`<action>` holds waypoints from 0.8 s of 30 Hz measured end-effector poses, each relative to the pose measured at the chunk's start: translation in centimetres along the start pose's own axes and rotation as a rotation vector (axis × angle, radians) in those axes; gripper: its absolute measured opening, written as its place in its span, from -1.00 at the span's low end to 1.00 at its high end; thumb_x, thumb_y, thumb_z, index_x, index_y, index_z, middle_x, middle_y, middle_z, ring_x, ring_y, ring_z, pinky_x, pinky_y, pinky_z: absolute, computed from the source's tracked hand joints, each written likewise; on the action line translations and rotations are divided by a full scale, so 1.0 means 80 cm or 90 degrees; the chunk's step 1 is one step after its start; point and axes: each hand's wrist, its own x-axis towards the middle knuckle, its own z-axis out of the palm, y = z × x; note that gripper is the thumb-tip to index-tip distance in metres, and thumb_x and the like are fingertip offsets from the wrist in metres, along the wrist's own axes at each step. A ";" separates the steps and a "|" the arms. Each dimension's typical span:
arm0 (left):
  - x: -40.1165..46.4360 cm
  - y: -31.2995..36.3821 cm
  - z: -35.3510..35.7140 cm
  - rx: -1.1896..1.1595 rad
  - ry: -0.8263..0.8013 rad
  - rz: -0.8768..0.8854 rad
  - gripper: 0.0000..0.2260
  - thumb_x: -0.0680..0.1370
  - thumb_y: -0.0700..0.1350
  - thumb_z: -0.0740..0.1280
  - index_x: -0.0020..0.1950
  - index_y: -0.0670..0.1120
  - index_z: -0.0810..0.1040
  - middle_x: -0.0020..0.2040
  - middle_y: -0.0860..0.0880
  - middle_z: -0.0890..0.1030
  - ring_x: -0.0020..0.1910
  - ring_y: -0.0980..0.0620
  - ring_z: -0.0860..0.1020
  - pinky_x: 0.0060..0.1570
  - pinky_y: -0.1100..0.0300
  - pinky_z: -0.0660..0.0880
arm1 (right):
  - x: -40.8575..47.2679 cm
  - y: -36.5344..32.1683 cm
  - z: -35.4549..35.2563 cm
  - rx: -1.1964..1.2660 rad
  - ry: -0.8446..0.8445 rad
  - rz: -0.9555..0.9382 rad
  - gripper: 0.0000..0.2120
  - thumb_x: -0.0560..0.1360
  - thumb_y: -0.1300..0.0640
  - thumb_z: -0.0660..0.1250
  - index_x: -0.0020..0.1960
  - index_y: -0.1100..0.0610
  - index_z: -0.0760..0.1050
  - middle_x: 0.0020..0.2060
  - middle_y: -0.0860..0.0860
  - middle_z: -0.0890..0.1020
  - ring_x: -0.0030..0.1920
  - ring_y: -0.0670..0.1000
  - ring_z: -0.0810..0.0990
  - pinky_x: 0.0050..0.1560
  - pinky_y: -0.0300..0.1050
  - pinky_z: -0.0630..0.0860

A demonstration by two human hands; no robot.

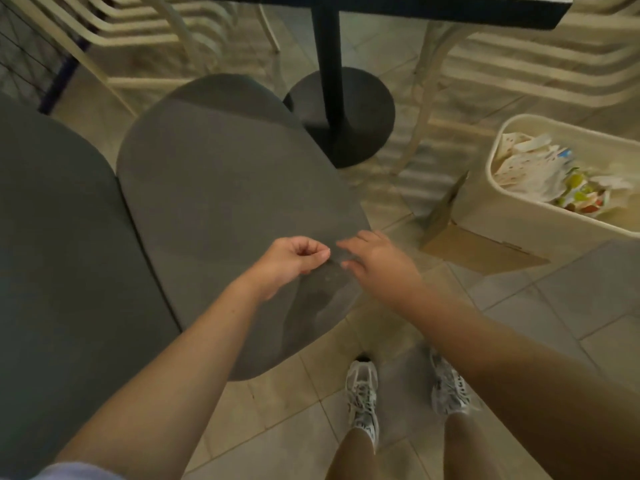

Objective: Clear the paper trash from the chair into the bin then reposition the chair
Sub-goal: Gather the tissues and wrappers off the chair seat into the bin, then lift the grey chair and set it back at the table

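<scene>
The grey chair (pixel 221 188) stands in the middle of the view, its rounded seat bare of paper, its near right edge under both hands. The left hand (pixel 289 261) hovers over that edge with fingers curled and thumb meeting fingertips; whether anything tiny is pinched there cannot be told. The right hand (pixel 375 259) is just beside it, fingers loosely spread and relaxed over the seat's right edge, holding nothing. The two hands are nearly touching.

A second grey seat (pixel 59 237) abuts the chair's left edge. Beyond the chair's far edge rises the black pedestal (pixel 332 98) of a dark table, its round base close to the seat's far right corner. Open tiled floor (pixel 554 306) lies to the chair's right and near side, where the person's sneakers (pixel 362 393) stand.

The cream bin (pixel 519 209) sits on the floor to the right, well apart from the chair, holding crumpled white paper (pixel 530 168) and colourful wrappers (pixel 578 192); no print is legible. A flat piece of cardboard (pixel 478 247) lies against the bin's near side. Pale slatted chairs (pixel 540 67) stand behind.
</scene>
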 end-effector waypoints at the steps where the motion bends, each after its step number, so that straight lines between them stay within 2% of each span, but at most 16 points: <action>1: 0.002 0.012 0.006 -0.017 -0.020 0.004 -0.86 0.49 -0.23 0.36 -0.24 -0.05 0.56 -0.39 0.08 0.54 -0.45 0.24 0.39 -0.38 0.42 0.34 | -0.001 0.001 -0.006 0.004 0.011 -0.004 -0.64 0.52 0.16 0.28 0.32 0.13 0.44 0.15 0.13 0.54 0.22 0.16 0.44 0.24 0.06 0.40; 3: 0.006 0.036 0.021 -0.051 -0.069 0.009 -0.88 0.47 -0.19 0.37 -0.27 -0.05 0.57 -0.35 0.02 0.58 -0.40 0.16 0.40 -0.41 0.40 0.32 | -0.004 0.006 -0.022 0.015 0.045 -0.010 -0.67 0.52 0.22 0.27 0.28 0.15 0.48 0.13 0.13 0.57 0.18 0.16 0.47 0.18 0.05 0.43; 6: 0.018 0.067 0.046 -0.103 -0.120 -0.008 -0.96 0.38 -0.10 0.42 -0.27 -0.04 0.61 -0.20 -0.11 0.63 -0.19 0.01 0.48 -0.30 0.31 0.33 | -0.014 0.023 -0.053 0.041 0.133 -0.011 -0.71 0.49 0.28 0.27 0.19 0.18 0.54 0.07 0.14 0.63 0.11 0.19 0.53 0.10 0.07 0.49; 9: 0.034 0.091 0.070 -0.139 -0.124 -0.018 -0.84 0.42 -0.21 0.40 -0.10 -0.06 0.46 -0.19 -0.10 0.64 -0.25 0.11 0.59 -0.32 0.34 0.39 | -0.026 0.043 -0.084 0.057 0.191 -0.021 -0.71 0.47 0.18 0.22 0.14 0.20 0.57 0.00 0.14 0.66 0.04 0.20 0.59 0.03 0.09 0.53; 12: 0.047 0.122 0.104 -0.142 -0.143 -0.013 -0.75 0.41 -0.19 0.41 -0.04 -0.03 0.37 -0.33 0.01 0.66 -0.26 0.11 0.57 -0.21 0.24 0.32 | -0.037 0.069 -0.115 0.045 0.219 -0.036 -0.69 0.45 0.06 0.12 -0.07 0.18 0.59 -0.20 0.11 0.66 -0.17 0.17 0.61 -0.20 0.07 0.56; 14: 0.055 0.144 0.130 -0.133 -0.151 -0.009 -0.78 0.46 -0.19 0.38 -0.01 -0.03 0.38 -0.35 0.03 0.67 -0.29 0.16 0.59 -0.16 0.21 0.33 | -0.044 0.089 -0.136 0.034 0.246 -0.012 -0.79 0.44 0.12 0.17 -0.17 0.19 0.54 -0.29 0.13 0.63 -0.26 0.19 0.60 -0.28 0.08 0.55; 15: 0.060 0.156 0.143 -0.121 -0.157 -0.006 -0.80 0.47 -0.16 0.37 0.03 -0.03 0.40 -0.27 0.02 0.68 -0.25 0.15 0.60 -0.11 0.19 0.37 | -0.048 0.101 -0.145 0.022 0.259 0.002 -0.86 0.43 0.18 0.22 -0.19 0.20 0.52 -0.32 0.14 0.62 -0.29 0.20 0.60 -0.30 0.08 0.53; 18: 0.072 0.191 0.179 0.001 -0.163 0.006 -0.79 0.55 0.04 0.25 0.13 -0.01 0.46 0.00 0.05 0.66 -0.06 0.10 0.61 0.01 0.11 0.45 | -0.058 0.145 -0.174 -0.014 0.289 0.081 -0.93 0.46 0.26 0.28 -0.15 0.23 0.53 -0.26 0.16 0.62 -0.21 0.21 0.57 -0.22 0.05 0.49; 21: 0.081 0.212 0.199 0.120 -0.105 0.008 -0.76 0.60 0.07 0.13 0.15 0.01 0.48 0.04 0.09 0.64 0.01 0.09 0.59 0.07 0.07 0.48 | -0.069 0.193 -0.202 -0.038 0.287 0.222 -0.86 0.54 0.27 0.20 0.00 0.27 0.53 -0.08 0.18 0.60 -0.04 0.20 0.51 -0.06 0.09 0.48; 24: 0.087 0.223 0.213 0.165 -0.081 0.001 -0.78 0.60 0.05 0.15 0.15 0.01 0.48 0.06 0.08 0.62 0.03 0.08 0.57 0.11 0.08 0.47 | -0.086 0.235 -0.233 -0.049 0.264 0.336 -0.81 0.53 0.34 0.15 0.07 0.28 0.50 0.01 0.19 0.57 0.06 0.19 0.47 -0.01 0.06 0.47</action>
